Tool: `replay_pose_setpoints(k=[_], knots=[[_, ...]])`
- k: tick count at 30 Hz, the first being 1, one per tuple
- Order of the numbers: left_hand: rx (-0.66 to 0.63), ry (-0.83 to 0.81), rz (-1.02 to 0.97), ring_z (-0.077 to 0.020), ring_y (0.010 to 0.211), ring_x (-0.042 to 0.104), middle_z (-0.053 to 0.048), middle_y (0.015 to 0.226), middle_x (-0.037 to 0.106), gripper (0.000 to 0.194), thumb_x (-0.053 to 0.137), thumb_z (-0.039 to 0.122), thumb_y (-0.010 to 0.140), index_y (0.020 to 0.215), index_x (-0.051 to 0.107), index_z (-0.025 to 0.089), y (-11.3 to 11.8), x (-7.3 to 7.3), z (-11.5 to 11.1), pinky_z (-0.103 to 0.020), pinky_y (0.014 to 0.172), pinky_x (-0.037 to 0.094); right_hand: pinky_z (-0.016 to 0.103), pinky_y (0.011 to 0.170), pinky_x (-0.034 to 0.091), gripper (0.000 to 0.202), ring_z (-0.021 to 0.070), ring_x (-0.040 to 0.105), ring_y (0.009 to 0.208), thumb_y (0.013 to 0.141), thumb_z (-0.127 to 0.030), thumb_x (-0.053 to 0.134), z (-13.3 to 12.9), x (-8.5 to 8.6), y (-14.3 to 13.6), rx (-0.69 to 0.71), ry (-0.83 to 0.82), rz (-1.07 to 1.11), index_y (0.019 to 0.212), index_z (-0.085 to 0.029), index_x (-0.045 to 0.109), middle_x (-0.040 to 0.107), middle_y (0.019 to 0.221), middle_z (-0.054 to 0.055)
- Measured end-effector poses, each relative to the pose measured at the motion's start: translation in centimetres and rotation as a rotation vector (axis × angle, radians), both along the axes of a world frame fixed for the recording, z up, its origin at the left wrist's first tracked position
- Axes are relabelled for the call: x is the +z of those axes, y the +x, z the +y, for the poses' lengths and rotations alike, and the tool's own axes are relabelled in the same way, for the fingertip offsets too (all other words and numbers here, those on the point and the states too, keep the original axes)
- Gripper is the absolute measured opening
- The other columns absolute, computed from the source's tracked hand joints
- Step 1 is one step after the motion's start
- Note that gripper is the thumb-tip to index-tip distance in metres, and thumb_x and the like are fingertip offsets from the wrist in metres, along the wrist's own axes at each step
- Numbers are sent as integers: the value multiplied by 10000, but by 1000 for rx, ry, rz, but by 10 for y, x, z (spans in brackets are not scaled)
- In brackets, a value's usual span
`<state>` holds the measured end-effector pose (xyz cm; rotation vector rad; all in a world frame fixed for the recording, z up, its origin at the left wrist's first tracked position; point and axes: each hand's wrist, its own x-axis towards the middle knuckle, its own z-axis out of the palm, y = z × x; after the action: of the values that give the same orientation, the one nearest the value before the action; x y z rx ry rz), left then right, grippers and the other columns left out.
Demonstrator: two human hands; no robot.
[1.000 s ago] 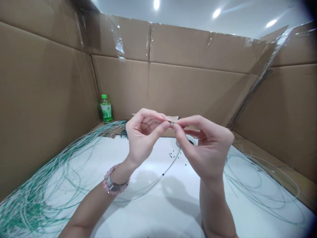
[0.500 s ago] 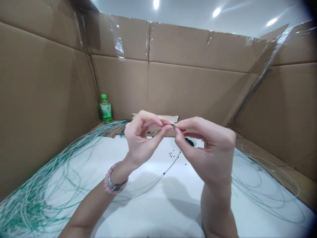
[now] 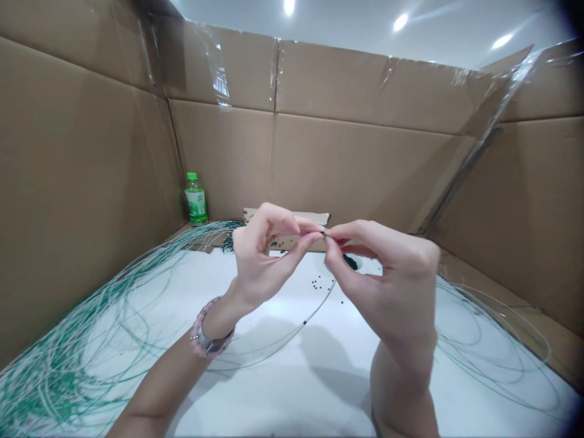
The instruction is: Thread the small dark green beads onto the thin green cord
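My left hand (image 3: pixel 271 258) and my right hand (image 3: pixel 387 274) meet fingertip to fingertip in the middle of the view. Both pinch, thumb against forefinger, at a tiny dark piece (image 3: pixel 323 234) mostly covered by the fingertips. A thin pale-and-green wire (image 3: pixel 278 347) curves up from the white tabletop and passes behind my right thumb towards the pinch. Part way along it sits a small black sleeve (image 3: pixel 305 322). Below and behind my right fingers, a pale dish of small dark pieces (image 3: pixel 350 262) is partly hidden.
A large bundle of green and white wires (image 3: pixel 59 365) covers the left side. More loose wires (image 3: pixel 497 365) loop at right. Several black bits (image 3: pixel 316 284) lie scattered on the white tabletop (image 3: pixel 274 420). A green bottle (image 3: pixel 196 201) stands back left; cardboard walls (image 3: pixel 365 164) enclose the table.
Both hands have shifted slightly to the right, still pinching at the same spot. The wire with its black sleeve has moved a little with them.
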<state>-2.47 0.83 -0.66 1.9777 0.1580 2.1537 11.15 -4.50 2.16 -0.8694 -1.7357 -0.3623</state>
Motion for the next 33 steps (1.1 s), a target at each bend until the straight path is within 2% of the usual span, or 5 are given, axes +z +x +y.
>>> replay_pose_setpoints(k=[8, 20, 25, 30, 33], knots=[[192, 43, 133, -140, 759, 721, 6, 807, 702, 292, 724, 50, 715, 853, 513, 197, -12, 1, 1, -204, 669, 620, 229, 553, 464, 124, 98, 589, 597, 818, -93, 603, 1, 3, 3, 4, 42, -74, 752, -191, 639, 661, 685, -28], [128, -20, 133, -119, 716, 713, 18, 756, 689, 263, 712, 87, 742, 831, 488, 191, -11, 4, 0, -180, 632, 596, 231, 631, 605, 100, 108, 665, 628, 789, -152, 673, 8, 0, 8, 257, -176, 110, 790, -251, 679, 708, 732, -60], [266, 70, 54, -128, 701, 708, 56, 699, 647, 335, 789, 188, 683, 770, 467, 211, -6, -1, 10, -198, 587, 558, 226, 607, 594, 74, 110, 657, 609, 799, -173, 642, 12, 1, 5, 170, -207, 133, 749, -224, 663, 703, 717, -36], [300, 85, 69, -102, 659, 684, 54, 709, 644, 337, 763, 129, 693, 763, 444, 211, -4, -3, 19, -188, 545, 518, 207, 588, 561, 49, 104, 651, 596, 732, -141, 638, 20, 6, 17, 150, -476, -14, 691, -167, 642, 672, 660, -26], [240, 27, 77, -108, 660, 684, 38, 733, 661, 321, 745, 151, 714, 775, 436, 212, -1, -6, 22, -203, 562, 530, 213, 642, 570, 70, 115, 675, 695, 779, -193, 626, 25, 7, 21, 228, -504, 43, 794, -160, 686, 712, 774, 5]])
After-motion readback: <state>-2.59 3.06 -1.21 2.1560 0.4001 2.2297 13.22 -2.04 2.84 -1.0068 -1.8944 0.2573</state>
